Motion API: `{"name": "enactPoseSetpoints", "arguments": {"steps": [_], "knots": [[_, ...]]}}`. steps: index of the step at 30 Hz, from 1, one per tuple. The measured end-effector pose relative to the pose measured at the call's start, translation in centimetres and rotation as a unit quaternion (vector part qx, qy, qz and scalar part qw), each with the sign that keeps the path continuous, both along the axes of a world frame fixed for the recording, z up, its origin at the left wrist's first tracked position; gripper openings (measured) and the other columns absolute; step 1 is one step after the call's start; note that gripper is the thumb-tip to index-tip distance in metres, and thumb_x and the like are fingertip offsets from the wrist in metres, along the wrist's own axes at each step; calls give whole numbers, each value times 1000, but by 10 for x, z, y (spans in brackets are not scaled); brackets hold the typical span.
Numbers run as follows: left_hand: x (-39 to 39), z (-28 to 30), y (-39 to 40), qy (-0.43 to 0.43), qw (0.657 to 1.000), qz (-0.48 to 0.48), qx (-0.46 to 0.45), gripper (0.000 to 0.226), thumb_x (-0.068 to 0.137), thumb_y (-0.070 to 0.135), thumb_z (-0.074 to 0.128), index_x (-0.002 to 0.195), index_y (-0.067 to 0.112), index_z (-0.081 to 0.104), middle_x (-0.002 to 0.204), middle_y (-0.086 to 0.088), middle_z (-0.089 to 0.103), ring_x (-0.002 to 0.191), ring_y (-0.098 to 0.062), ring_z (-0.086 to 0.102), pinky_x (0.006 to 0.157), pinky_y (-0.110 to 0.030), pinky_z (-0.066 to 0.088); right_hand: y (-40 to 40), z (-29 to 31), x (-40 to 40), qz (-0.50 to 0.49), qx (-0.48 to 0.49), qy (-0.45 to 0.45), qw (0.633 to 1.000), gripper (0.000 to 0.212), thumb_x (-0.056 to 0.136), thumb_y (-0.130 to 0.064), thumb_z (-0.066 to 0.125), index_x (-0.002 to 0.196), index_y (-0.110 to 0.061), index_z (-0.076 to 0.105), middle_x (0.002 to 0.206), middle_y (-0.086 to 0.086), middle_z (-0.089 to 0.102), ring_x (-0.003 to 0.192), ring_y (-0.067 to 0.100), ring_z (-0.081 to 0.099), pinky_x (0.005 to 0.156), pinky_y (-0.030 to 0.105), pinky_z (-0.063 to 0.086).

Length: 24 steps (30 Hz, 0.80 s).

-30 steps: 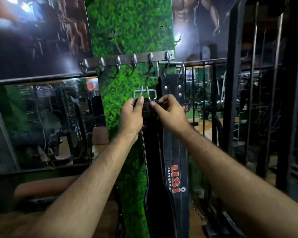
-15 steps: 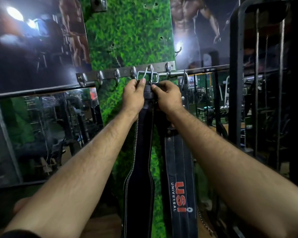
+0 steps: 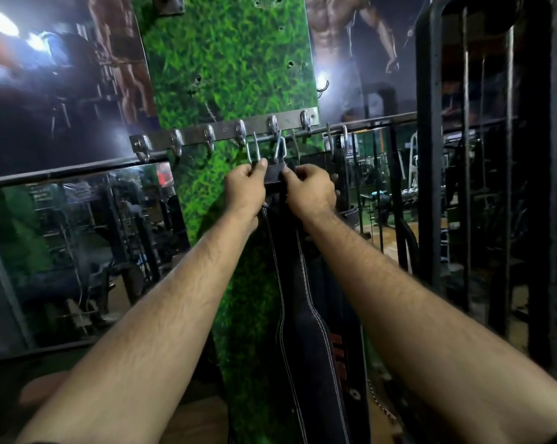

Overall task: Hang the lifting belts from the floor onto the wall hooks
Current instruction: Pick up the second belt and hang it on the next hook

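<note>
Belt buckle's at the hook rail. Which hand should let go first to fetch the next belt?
Probably the right hand: the left hand pinches the belt right under the buckle at the hook, steadying it.

green turf panel [image 3: 225, 59], mirror [image 3: 78, 251], posters [image 3: 56, 78]

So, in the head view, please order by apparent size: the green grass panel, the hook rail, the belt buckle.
1. green grass panel
2. hook rail
3. belt buckle, smallest; both hands partly cover it.
</note>
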<state>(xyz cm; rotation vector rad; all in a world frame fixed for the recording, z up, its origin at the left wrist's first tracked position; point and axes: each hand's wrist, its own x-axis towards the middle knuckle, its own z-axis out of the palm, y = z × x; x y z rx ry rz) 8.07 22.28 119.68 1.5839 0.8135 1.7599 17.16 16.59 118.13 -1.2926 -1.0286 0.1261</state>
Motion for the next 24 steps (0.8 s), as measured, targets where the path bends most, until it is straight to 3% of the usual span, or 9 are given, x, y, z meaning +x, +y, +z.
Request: {"name": "enactPoseSetpoints", "arguments": {"steps": [2,5,8,10,12,14,17,21,24], "knots": [[-2,-7,-7,-27,999,-41,0,25,98,25,63,76,14,60,69,-4,65,53,-16,59,54,-31,49,-7,-13,-5,7,23,16,1000,37,97,-49,57,116,-21,72,110,3,76,104,25,69,88,32,53],[-7,-21,-18,-88,987,-126,-36,17,98,17,63,81,15,64,76,-2,70,62,-12,66,62,-28,56,-12,-37,-10,36,44,-8,998,28,96,-37,62,110,-17,75,102,1,77,95,20,70,81,28,52],[-10,-40,-21,-88,979,-173,-60,15,98,9,62,84,13,65,79,-3,72,69,-13,69,71,-30,59,-13,-71,-9,109,47,3,993,27,92,-36,70,76,-15,73,70,-2,73,63,10,65,60,34,53],[-9,-55,-20,-76,980,-173,-69,12,98,10,63,87,12,67,85,-5,73,75,-14,69,77,-31,58,-13,-92,-4,163,43,26,985,31,93,-32,71,64,-22,65,56,-12,65,51,-2,55,54,26,45],[-8,-72,-23,-69,980,-170,-76,10,97,12,64,88,12,67,88,-6,74,81,-17,69,79,-31,58,-16,-107,1,212,47,46,975,25,95,-25,71,70,-22,67,58,-12,67,54,-3,57,56,23,47],[-6,-93,-26,-54,982,-169,-68,7,97,12,64,91,11,67,90,-7,75,83,-16,71,75,-30,59,-18,-120,6,254,35,60,965,13,95,-22,70,87,-13,75,77,1,76,70,7,67,67,32,57],[-9,-130,-32,-32,981,-174,-77,2,97,10,64,95,10,64,90,-4,74,79,-8,71,72,-23,57,-19,-149,14,293,19,60,954,18,96,-16,68,104,-1,74,93,12,77,81,15,70,76,33,58],[-20,-202,-37,7,980,-161,-114,20,96,8,65,79,13,56,79,-6,67,68,-10,63,64,-23,55,-19,-216,19,290,-37,31,956,16,94,-14,72,83,-3,68,76,1,65,66,7,58,59,26,48],[-32,-261,-46,43,974,-164,-151,8,95,7,66,88,9,64,89,-10,73,80,-16,69,74,-25,58,-24,-268,20,279,-59,36,958,5,89,-12,77,92,-9,74,85,-7,74,77,7,68,72,28,57]]}}
